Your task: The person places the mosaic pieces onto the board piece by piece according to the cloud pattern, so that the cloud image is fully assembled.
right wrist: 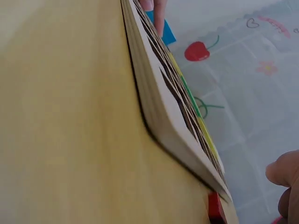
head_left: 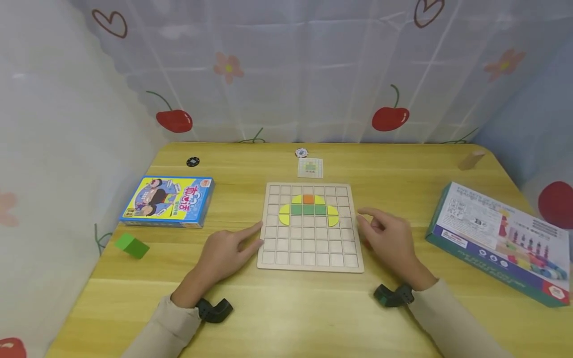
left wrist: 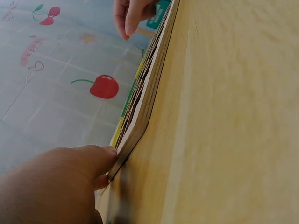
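The wooden grid board lies flat mid-table, nearly square, edges running 12 to 6. The left hand, at its 8 o'clock, touches the edge with relaxed fingers. The right hand, at 4 o'clock, rests loose, grasping nothing.

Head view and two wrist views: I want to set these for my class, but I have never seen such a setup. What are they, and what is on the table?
A person wears three cameras: one on the head, one on each wrist. The head view looks down at a wooden table. In the middle lies a grid board with yellow, green and orange tiles set near its top. The left hand touches the board's left edge with straight fingers; the right hand rests at its right edge. Neither hand grips anything. Around the board lie a blue box, a green block, a large box and a small card. The wrist views show the same board edge-on, seen sideways from each side.
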The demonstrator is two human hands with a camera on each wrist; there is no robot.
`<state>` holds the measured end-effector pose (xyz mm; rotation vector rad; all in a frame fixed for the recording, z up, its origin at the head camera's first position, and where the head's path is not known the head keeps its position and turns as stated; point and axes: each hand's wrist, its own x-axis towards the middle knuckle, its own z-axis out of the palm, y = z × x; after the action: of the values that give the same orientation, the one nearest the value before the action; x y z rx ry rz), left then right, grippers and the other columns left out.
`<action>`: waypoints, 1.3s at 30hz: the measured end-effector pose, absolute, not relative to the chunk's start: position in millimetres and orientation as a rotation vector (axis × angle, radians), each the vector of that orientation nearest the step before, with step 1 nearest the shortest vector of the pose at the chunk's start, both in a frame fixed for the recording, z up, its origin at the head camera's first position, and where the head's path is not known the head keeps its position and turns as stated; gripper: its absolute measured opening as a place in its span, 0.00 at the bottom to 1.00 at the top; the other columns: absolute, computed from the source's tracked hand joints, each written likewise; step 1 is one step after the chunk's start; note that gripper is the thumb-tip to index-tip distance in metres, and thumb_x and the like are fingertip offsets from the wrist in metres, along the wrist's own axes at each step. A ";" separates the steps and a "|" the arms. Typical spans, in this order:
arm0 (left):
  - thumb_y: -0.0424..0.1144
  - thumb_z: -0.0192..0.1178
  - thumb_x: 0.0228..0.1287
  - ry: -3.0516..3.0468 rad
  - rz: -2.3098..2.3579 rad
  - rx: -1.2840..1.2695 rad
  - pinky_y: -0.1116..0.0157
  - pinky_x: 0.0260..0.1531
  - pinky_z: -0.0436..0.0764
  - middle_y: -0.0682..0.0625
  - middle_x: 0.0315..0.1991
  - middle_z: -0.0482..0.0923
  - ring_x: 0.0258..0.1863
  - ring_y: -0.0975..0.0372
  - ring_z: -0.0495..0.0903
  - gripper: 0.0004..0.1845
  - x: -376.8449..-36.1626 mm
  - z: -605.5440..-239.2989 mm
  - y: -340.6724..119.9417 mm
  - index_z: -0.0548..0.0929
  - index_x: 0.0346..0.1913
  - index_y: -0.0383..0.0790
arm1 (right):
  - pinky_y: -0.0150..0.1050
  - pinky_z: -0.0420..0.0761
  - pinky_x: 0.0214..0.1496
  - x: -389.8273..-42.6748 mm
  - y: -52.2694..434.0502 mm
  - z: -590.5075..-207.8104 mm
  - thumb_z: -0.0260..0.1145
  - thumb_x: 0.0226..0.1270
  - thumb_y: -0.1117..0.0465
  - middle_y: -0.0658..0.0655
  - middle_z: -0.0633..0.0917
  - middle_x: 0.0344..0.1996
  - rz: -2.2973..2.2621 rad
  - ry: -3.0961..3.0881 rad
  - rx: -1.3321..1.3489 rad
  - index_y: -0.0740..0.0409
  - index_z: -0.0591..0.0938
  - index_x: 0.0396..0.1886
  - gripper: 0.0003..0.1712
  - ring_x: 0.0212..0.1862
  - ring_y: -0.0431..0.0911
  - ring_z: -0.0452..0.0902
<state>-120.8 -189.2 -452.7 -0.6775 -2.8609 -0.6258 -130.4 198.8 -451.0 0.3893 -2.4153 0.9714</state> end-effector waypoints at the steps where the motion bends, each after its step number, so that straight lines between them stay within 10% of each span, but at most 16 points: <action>1: 0.57 0.63 0.70 -2.859 -0.625 -0.680 0.68 0.14 0.55 0.65 0.09 0.51 0.11 0.71 0.48 0.25 -120.6 -452.4 -189.3 0.82 0.66 0.56 | 0.29 0.59 0.18 -125.9 206.5 -451.5 0.75 0.63 0.65 0.41 0.70 0.14 0.939 -2.405 0.376 0.56 0.91 0.44 0.10 0.16 0.33 0.59; 39: 0.58 0.62 0.71 -2.876 -0.604 -0.676 0.68 0.15 0.56 0.65 0.09 0.51 0.11 0.71 0.48 0.25 -120.0 -452.9 -189.3 0.82 0.67 0.56 | 0.34 0.58 0.18 -76.7 274.2 -443.7 0.78 0.59 0.54 0.42 0.74 0.13 0.426 -2.757 0.427 0.59 0.90 0.47 0.19 0.16 0.34 0.58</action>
<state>-120.0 -189.3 -452.9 -0.6759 -2.8759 -0.6043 -76.7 274.2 -443.7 0.4268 -2.7567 0.4265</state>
